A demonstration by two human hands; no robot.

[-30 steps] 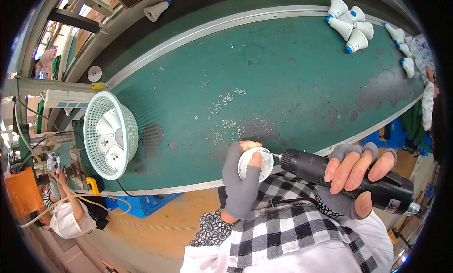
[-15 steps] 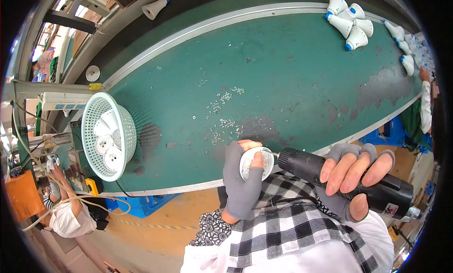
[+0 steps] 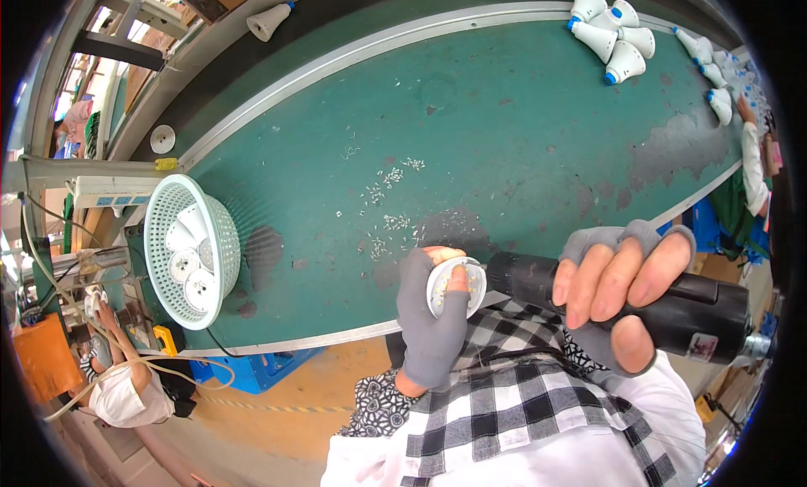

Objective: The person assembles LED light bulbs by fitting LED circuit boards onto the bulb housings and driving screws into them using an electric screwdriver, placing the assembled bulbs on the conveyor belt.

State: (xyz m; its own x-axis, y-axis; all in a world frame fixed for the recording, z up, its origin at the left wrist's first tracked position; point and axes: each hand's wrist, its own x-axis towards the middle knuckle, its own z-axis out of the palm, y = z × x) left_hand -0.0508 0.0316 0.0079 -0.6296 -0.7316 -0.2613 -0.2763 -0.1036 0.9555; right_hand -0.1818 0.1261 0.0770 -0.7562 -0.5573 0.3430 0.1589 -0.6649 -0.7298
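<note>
here we are at the near edge of the green table, both hands full. the left hand, gloved in grey, is clamped on a white bulb, thumb laid across its round face, the other fingers mostly tucked behind. the right hand is wrapped round the thick black body of a power screwdriver, fingers over the top, thumb on the near side. and the line to watch is the driver's long axis: it lies mostly sideways, sloping from its tail, out right and closer to the body, up to its nose on the left. the bulb sits just beyond that nose, left of the right hand, its face tipped up toward the head. nose and rim are tight together; whether they touch, i cannot tell, with the tip lost in there. the left hand is the nearer one, right on the bulb, the right hand set back along the driver. the hands themselves are apart, the driver's front end between them. out ahead, small pale pieces lie scattered, and off left a pale green basket holds round white parts.
</note>
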